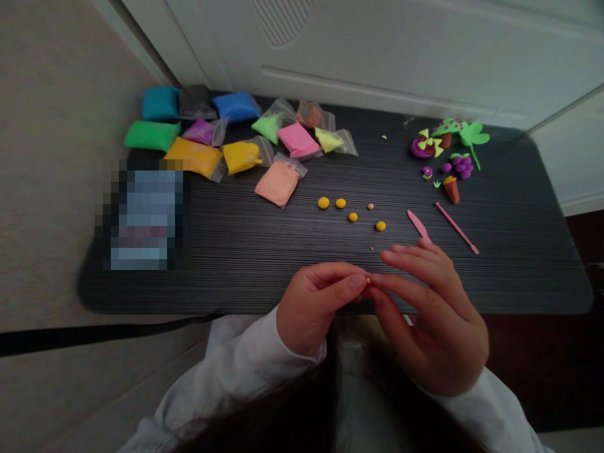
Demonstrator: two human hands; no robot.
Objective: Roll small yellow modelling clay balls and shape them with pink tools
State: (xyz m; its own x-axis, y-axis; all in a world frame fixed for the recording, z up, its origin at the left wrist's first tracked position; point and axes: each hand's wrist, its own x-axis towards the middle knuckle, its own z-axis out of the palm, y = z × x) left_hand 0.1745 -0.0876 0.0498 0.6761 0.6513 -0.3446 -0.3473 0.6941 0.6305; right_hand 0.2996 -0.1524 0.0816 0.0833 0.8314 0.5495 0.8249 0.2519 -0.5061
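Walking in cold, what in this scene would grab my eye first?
Probably the colourful packets massed at the dark table's far left. Next, the purple and green shapes grouped at the far right. Then the four yellow balls near the middle, just beyond the left hand and right hand, which meet at a tiny orange piece.

The only view comes from a camera worn on the head, close above the near edge of the table (245, 251) — it faces forward and down, taking in the whole tabletop, the door (401, 56) behind the table and the sleeves (245, 358) at its near edge.
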